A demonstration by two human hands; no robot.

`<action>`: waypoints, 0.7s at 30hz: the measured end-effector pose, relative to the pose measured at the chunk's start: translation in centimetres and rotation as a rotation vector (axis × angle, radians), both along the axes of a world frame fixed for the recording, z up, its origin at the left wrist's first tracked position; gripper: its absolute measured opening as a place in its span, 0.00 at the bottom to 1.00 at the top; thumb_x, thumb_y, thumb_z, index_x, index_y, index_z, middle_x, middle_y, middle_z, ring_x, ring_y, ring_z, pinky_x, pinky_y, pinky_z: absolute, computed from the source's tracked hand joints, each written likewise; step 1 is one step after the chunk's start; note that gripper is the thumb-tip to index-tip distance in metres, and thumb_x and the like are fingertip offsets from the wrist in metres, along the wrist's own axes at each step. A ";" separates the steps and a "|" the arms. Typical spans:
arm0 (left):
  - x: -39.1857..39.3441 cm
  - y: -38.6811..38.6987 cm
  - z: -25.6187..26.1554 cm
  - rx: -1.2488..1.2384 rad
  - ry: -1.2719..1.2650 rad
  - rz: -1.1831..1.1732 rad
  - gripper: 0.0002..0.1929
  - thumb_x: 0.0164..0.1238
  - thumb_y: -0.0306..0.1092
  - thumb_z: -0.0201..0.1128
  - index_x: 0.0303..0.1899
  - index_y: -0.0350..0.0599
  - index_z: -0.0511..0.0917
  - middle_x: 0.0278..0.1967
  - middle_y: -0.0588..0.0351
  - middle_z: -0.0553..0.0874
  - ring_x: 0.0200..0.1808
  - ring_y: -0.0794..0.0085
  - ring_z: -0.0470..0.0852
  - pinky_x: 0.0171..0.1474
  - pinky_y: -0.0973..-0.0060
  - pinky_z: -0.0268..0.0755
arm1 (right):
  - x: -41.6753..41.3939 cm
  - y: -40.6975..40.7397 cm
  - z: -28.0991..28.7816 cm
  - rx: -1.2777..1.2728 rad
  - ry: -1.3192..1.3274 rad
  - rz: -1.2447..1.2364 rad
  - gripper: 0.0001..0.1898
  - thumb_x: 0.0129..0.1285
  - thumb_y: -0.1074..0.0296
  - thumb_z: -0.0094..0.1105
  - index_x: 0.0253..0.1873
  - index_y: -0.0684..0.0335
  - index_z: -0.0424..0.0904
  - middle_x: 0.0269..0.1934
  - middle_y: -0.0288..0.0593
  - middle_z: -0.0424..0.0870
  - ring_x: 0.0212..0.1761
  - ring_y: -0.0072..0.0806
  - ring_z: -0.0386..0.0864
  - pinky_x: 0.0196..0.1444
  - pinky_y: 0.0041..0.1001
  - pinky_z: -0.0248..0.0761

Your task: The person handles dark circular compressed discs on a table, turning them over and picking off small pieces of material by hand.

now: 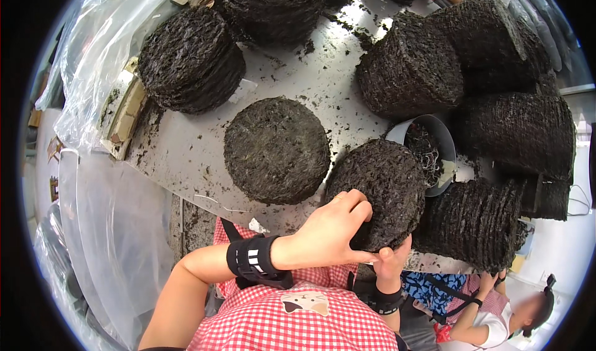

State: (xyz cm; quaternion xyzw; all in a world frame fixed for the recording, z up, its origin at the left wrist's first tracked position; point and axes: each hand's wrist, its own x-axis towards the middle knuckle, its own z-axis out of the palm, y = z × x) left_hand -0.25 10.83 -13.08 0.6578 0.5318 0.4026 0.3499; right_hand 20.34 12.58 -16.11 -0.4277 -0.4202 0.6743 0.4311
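A round, dark dried seaweed cake stands tilted at the table's near edge. My left hand reaches across its near side, fingertips curled against its face and thumb pointing at my other hand. My right hand is at the cake's lower rim, its thumb up close to the left thumb; part of it is hidden behind the cake. Whether either hand grips the cake or only touches it is not plain. Another round seaweed cake or stack lies flat to the left of it.
Thick seaweed stacks stand at the back left and right. A bucket with dark scraps and pale strings is behind the tilted cake. Crumbs litter the metal table. Plastic sheeting hangs left. A co-worker handles a ridged stack at right.
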 end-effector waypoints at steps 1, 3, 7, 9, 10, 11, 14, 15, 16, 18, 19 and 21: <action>-0.2 0.0 -0.1 -0.016 -0.044 -0.019 0.29 0.50 0.44 0.78 0.47 0.36 0.73 0.50 0.45 0.75 0.52 0.50 0.78 0.51 0.60 0.76 | -0.1 0.1 0.2 0.004 0.001 -0.004 0.54 0.46 0.54 0.85 0.72 0.69 0.58 0.65 0.47 0.71 0.66 0.37 0.72 0.69 0.39 0.67; -0.6 0.0 -0.1 -0.034 -0.088 -0.045 0.28 0.52 0.44 0.77 0.47 0.36 0.74 0.51 0.45 0.76 0.52 0.51 0.79 0.51 0.61 0.77 | -0.4 0.3 0.7 -0.006 0.047 -0.038 0.48 0.51 0.61 0.80 0.72 0.69 0.59 0.64 0.47 0.71 0.66 0.38 0.72 0.69 0.38 0.67; -2.9 0.1 1.0 -0.042 -0.369 0.107 0.19 0.59 0.36 0.70 0.48 0.37 0.76 0.40 0.46 0.79 0.41 0.55 0.82 0.47 0.63 0.76 | -0.1 0.6 0.6 -0.037 0.106 -0.163 0.34 0.60 0.60 0.55 0.71 0.65 0.64 0.66 0.47 0.72 0.66 0.42 0.73 0.70 0.44 0.65; -6.0 -0.9 1.9 -0.010 -0.140 0.331 0.13 0.63 0.32 0.64 0.47 0.38 0.77 0.39 0.52 0.78 0.37 0.65 0.80 0.42 0.68 0.73 | 0.8 0.9 0.4 -0.092 0.159 -0.277 0.28 0.60 0.60 0.53 0.66 0.62 0.71 0.62 0.43 0.77 0.63 0.42 0.75 0.68 0.44 0.66; -7.1 -1.4 1.4 -0.088 -0.219 0.494 0.11 0.66 0.31 0.61 0.46 0.37 0.77 0.38 0.54 0.79 0.36 0.71 0.78 0.40 0.72 0.71 | 1.3 1.2 0.3 -0.176 0.255 -0.312 0.25 0.60 0.60 0.53 0.62 0.62 0.74 0.59 0.42 0.79 0.62 0.40 0.76 0.67 0.43 0.67; -8.1 -2.0 1.4 -0.187 -0.341 0.660 0.12 0.70 0.30 0.58 0.50 0.36 0.77 0.40 0.55 0.81 0.41 0.74 0.78 0.44 0.74 0.72 | 1.9 1.3 0.3 -0.264 0.353 -0.343 0.22 0.59 0.61 0.53 0.58 0.61 0.77 0.55 0.40 0.81 0.60 0.39 0.77 0.65 0.42 0.69; -12.6 -3.5 -1.0 -0.166 -0.553 0.705 0.17 0.77 0.30 0.55 0.61 0.33 0.73 0.49 0.58 0.83 0.47 0.78 0.78 0.53 0.78 0.70 | 3.1 1.0 -1.0 -0.216 0.173 -0.461 0.17 0.57 0.61 0.54 0.50 0.59 0.79 0.50 0.37 0.83 0.55 0.37 0.79 0.62 0.41 0.71; -13.6 -4.1 -1.4 -0.247 -0.432 0.751 0.13 0.76 0.31 0.57 0.55 0.34 0.74 0.41 0.61 0.80 0.41 0.81 0.74 0.45 0.80 0.68 | 2.6 1.2 -0.4 -0.355 0.313 -0.463 0.17 0.56 0.61 0.54 0.50 0.59 0.79 0.50 0.36 0.83 0.54 0.36 0.79 0.61 0.40 0.71; -14.5 -5.0 -2.4 -0.287 -0.321 0.761 0.11 0.76 0.32 0.59 0.50 0.35 0.73 0.36 0.63 0.76 0.37 0.82 0.71 0.40 0.81 0.66 | 2.2 1.3 -0.3 -0.358 0.315 -0.463 0.17 0.56 0.61 0.54 0.50 0.59 0.79 0.50 0.36 0.83 0.54 0.36 0.79 0.61 0.40 0.71; -15.1 -6.0 -3.3 -0.329 -0.210 0.764 0.10 0.75 0.33 0.60 0.46 0.36 0.73 0.31 0.66 0.71 0.34 0.84 0.67 0.35 0.81 0.63 | 1.7 1.2 -0.3 -0.369 0.359 -0.396 0.18 0.55 0.61 0.55 0.49 0.59 0.80 0.49 0.36 0.83 0.54 0.37 0.79 0.61 0.40 0.71; -15.1 -6.3 -3.2 -0.397 -0.128 0.768 0.10 0.74 0.33 0.62 0.44 0.37 0.71 0.30 0.67 0.68 0.32 0.84 0.65 0.33 0.81 0.61 | 1.7 1.0 -0.4 -0.368 0.357 -0.400 0.18 0.55 0.61 0.55 0.49 0.59 0.80 0.49 0.36 0.83 0.54 0.37 0.79 0.61 0.40 0.71; -15.0 -6.6 -3.2 -0.462 -0.046 0.770 0.11 0.73 0.33 0.63 0.41 0.38 0.70 0.28 0.69 0.65 0.31 0.84 0.64 0.30 0.80 0.59 | 1.6 1.0 -0.5 -0.388 0.334 -0.448 0.18 0.54 0.60 0.55 0.50 0.58 0.80 0.50 0.37 0.83 0.54 0.38 0.79 0.61 0.41 0.71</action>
